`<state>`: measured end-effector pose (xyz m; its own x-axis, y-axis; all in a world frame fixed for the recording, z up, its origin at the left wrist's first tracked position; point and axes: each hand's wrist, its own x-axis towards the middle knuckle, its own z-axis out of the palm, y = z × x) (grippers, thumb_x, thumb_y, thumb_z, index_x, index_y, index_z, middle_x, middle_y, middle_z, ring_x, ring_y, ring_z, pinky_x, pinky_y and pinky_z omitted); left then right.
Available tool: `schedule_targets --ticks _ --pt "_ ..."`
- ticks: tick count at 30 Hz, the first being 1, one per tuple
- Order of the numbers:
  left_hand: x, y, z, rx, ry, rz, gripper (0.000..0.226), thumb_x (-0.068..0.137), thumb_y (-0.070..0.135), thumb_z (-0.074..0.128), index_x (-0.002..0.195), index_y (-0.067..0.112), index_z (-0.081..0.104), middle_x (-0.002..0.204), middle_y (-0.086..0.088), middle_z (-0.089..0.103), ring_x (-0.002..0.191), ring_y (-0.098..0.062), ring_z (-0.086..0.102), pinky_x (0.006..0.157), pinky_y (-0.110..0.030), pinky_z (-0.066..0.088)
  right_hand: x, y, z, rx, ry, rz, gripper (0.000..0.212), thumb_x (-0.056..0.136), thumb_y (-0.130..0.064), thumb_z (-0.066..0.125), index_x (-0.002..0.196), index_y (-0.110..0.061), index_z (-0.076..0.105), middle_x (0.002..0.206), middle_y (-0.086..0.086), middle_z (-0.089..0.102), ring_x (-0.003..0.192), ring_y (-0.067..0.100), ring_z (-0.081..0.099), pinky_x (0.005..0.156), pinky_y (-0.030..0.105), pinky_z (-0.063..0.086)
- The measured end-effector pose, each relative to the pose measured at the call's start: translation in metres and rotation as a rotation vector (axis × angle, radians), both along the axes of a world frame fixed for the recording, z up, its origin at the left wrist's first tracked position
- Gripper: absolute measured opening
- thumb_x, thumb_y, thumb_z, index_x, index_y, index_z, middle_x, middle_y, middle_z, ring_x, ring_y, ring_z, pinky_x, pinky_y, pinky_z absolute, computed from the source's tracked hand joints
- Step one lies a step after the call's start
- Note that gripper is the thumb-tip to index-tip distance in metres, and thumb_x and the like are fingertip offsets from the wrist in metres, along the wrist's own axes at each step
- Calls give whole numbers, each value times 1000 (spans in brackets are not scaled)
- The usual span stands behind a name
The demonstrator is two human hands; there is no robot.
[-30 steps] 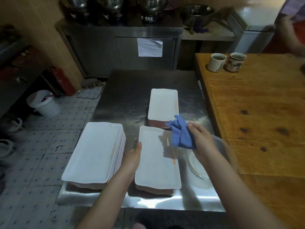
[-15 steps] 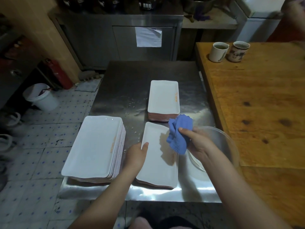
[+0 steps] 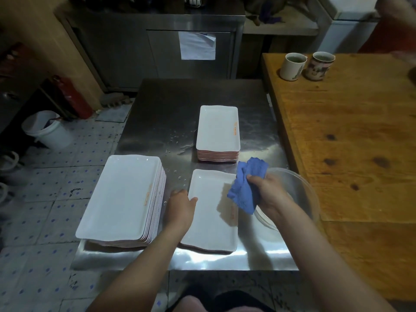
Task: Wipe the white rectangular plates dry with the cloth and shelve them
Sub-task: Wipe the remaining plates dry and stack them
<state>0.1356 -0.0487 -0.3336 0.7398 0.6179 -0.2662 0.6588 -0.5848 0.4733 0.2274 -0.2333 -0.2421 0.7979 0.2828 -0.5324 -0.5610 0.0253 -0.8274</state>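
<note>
A single white rectangular plate [image 3: 208, 212] lies on the steel table [image 3: 225, 95] in front of me. My left hand [image 3: 180, 204] grips its left rim, thumb on top. A crumpled blue cloth [image 3: 246, 183] hangs just above the plate's right edge, gripped by my right hand [image 3: 270, 194]. To the left rests a tall stack of white plates [image 3: 122, 197], overhanging the table edge. Another stack of white plates [image 3: 217, 129] sits farther back in the middle.
A clear glass bowl [image 3: 301, 190] sits at the right, partly under my right hand. A wooden table [image 3: 360, 143] adjoins on the right with two mugs [image 3: 292, 66] at its far end. A white bucket [image 3: 48, 129] and red extinguisher [image 3: 72, 97] stand on the tiled floor left.
The view has tilted down. My right hand with the cloth has shifted slightly right, toward the plate's right edge. My left hand has kept its hold on the left rim.
</note>
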Motion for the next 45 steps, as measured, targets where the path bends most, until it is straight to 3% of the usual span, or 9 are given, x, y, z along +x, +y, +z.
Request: schedule_targets --ticks 9,16,20,23,26,28,33,40,45 --pt "15 3 9 -8 -18 1 31 88 29 56 110 8 61 118 -11 54 101 -29 57 89 -34 47 3 -12 0 11 -33 -22 13 90 -17 63 97 -7 61 82 8 68 74 21 66 62 30 50" --pt "40 -13 58 -357 -362 164 22 87 26 60 104 12 66 108 -6 64 97 -20 59 80 -27 43 9 -28 12 18 -129 -32 17 89 2 53 105 2 60 88 16 67 74 27 64 73 40 55" --pt "57 -36 90 -467 -569 85 7 89 18 59 91 17 65 99 -5 65 88 -15 58 79 -24 43 24 -44 19 -32 -160 -105 21 84 7 46 84 -9 60 69 6 62 57 18 53 54 28 47" --pt "71 -56 107 -466 -641 -1 8 92 19 55 90 19 63 100 0 61 88 -10 55 80 -20 42 36 -51 22 28 -88 -139 11 80 -15 56 70 -13 52 57 2 47 47 13 38 45 24 35" --pt "82 -76 115 -450 -683 -59 10 94 17 53 94 15 63 97 2 59 87 -8 54 74 -10 40 45 -56 21 5 -52 -179 33 89 -50 55 75 -20 53 54 -3 41 40 8 32 40 19 28" --pt "88 -85 113 -479 -671 -97 12 94 17 52 95 14 64 101 -3 61 93 -14 56 80 -18 42 49 -57 18 -26 -61 -209 40 88 -57 52 71 -21 50 50 -5 38 39 8 29 37 19 25" --pt "91 -98 109 -519 -610 -115 15 95 22 49 98 16 63 107 -6 62 99 -21 59 90 -36 48 49 -57 13 -87 -73 -262 42 94 -49 48 65 -19 42 41 -7 34 34 7 28 35 19 24" --pt "90 -96 108 -503 -630 -113 13 95 20 49 95 18 61 107 -5 62 97 -14 55 84 -23 41 52 -55 12 -163 -64 -273 43 96 -36 47 58 -17 39 37 -6 32 31 9 26 36 17 22" --pt "89 -92 104 -502 -627 -96 12 95 21 49 95 18 61 106 -6 63 97 -17 57 86 -27 43 53 -50 13 -261 -80 -276 32 93 -27 47 62 -17 45 50 -1 38 45 15 34 50 27 29"
